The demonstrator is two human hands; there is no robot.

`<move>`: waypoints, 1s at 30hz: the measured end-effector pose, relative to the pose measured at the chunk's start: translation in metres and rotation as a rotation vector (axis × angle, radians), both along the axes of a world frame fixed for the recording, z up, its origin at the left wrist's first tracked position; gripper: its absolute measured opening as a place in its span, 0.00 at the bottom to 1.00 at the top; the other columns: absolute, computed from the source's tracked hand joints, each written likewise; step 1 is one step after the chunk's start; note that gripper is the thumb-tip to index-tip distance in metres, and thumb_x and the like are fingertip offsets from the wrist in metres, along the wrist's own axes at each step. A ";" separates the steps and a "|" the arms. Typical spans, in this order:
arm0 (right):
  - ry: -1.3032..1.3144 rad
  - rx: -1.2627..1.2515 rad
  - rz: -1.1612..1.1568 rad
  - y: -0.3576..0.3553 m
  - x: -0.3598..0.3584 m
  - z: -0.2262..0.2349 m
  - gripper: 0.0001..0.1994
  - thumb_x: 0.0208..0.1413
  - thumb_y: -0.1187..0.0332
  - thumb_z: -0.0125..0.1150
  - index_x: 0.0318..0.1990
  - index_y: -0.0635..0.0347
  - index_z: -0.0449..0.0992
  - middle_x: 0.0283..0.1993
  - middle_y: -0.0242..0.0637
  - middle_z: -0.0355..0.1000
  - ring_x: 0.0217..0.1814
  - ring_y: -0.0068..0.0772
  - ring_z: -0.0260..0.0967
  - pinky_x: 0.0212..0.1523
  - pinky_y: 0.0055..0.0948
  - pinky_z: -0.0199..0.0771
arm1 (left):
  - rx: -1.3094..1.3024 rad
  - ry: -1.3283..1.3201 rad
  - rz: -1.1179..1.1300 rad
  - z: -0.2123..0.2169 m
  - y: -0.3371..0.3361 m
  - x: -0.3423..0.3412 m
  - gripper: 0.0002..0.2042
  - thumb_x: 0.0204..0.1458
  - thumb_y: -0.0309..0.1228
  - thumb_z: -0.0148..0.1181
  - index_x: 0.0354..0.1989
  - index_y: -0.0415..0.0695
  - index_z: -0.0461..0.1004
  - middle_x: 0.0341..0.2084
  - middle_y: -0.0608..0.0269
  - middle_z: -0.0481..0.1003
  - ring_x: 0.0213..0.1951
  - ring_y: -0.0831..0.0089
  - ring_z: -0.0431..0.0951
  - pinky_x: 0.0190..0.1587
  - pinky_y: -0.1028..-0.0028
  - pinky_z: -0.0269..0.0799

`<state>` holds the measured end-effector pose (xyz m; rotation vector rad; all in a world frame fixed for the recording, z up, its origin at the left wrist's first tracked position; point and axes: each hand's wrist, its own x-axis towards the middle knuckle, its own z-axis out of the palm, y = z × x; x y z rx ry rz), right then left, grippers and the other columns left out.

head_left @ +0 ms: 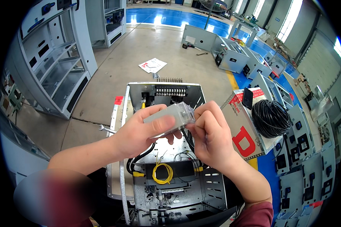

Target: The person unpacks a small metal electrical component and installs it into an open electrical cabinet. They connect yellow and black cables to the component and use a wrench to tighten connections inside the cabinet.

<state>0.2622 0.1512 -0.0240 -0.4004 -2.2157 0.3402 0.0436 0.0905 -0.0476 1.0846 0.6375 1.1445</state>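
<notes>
My left hand [134, 130] grips a grey rectangular box [163, 117], its thumb lying along the near face. Clear plastic [187, 111] wraps or caps the box's right end. There my right hand [213, 138] has its fingers curled in a pinch on the plastic. Both hands are raised over an open metal enclosure [214, 191]. Inside it, a terminal strip [171, 91] is fixed at the far wall, and a coil of yellow wire [163, 182] rests nearer me. Black cables run underneath my hands, partly hidden.
A wrench [107, 129] lies at the enclosure's left edge. On the right, a carton [233, 121] bears a phone [247, 98] and a black cable coil [259, 117]. A tall cabinet [83, 49] stands left; paper sheets [152, 65] lie on the floor ahead.
</notes>
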 end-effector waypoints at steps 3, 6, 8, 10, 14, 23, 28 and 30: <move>0.080 -0.025 -0.005 0.003 0.000 -0.005 0.13 0.52 0.85 0.67 0.32 0.62 0.66 0.40 0.41 0.66 0.35 0.42 0.67 0.32 0.35 0.69 | -0.037 -0.037 -0.049 0.001 0.002 0.001 0.27 0.64 0.49 0.63 0.61 0.38 0.72 0.53 0.55 0.77 0.53 0.65 0.79 0.54 0.63 0.75; 0.122 0.006 -0.006 0.007 0.000 -0.004 0.16 0.53 0.89 0.64 0.32 0.60 0.62 0.39 0.41 0.67 0.35 0.33 0.64 0.36 0.26 0.69 | -0.075 0.115 -0.059 0.000 -0.001 -0.002 0.30 0.64 0.50 0.63 0.65 0.38 0.70 0.55 0.55 0.76 0.54 0.64 0.79 0.57 0.64 0.74; 0.123 -0.007 -0.004 0.009 0.001 -0.004 0.16 0.53 0.89 0.64 0.31 0.60 0.62 0.40 0.42 0.68 0.35 0.33 0.65 0.36 0.26 0.69 | -0.060 0.101 -0.055 -0.002 -0.001 -0.003 0.27 0.67 0.48 0.59 0.64 0.38 0.71 0.54 0.58 0.77 0.53 0.69 0.78 0.56 0.67 0.73; 0.114 0.004 -0.005 0.011 0.001 -0.005 0.16 0.51 0.88 0.66 0.31 0.61 0.63 0.40 0.41 0.69 0.35 0.36 0.66 0.36 0.29 0.69 | -0.062 0.013 -0.020 -0.003 -0.001 -0.002 0.27 0.69 0.50 0.53 0.65 0.38 0.70 0.54 0.57 0.77 0.53 0.68 0.78 0.57 0.66 0.72; 0.039 0.131 0.050 0.013 -0.001 -0.007 0.14 0.49 0.85 0.69 0.30 0.62 0.66 0.40 0.40 0.70 0.37 0.43 0.67 0.36 0.34 0.70 | -0.138 -0.304 0.120 0.004 0.003 0.000 0.29 0.72 0.52 0.42 0.67 0.40 0.68 0.57 0.52 0.76 0.54 0.61 0.77 0.60 0.60 0.70; 0.198 -0.840 0.112 0.006 0.007 -0.013 0.09 0.69 0.74 0.54 0.51 0.64 0.64 0.32 0.29 0.67 0.34 0.17 0.61 0.36 0.24 0.64 | 0.090 -0.173 -0.035 -0.004 0.000 -0.007 0.34 0.66 0.54 0.54 0.70 0.39 0.64 0.63 0.53 0.71 0.61 0.60 0.73 0.61 0.58 0.68; 0.153 -0.933 0.195 -0.002 0.008 0.011 0.15 0.71 0.62 0.58 0.55 0.62 0.66 0.29 0.23 0.65 0.31 0.12 0.56 0.34 0.20 0.57 | 0.208 0.014 -0.066 -0.010 -0.006 -0.006 0.34 0.62 0.51 0.65 0.67 0.37 0.67 0.63 0.56 0.68 0.63 0.67 0.69 0.67 0.62 0.61; 0.072 -0.883 0.184 -0.001 0.013 0.010 0.15 0.70 0.63 0.59 0.54 0.62 0.67 0.27 0.24 0.66 0.29 0.12 0.55 0.32 0.20 0.57 | 0.331 0.136 -0.043 -0.007 -0.005 -0.005 0.31 0.61 0.52 0.66 0.60 0.36 0.71 0.62 0.54 0.66 0.63 0.66 0.67 0.67 0.63 0.60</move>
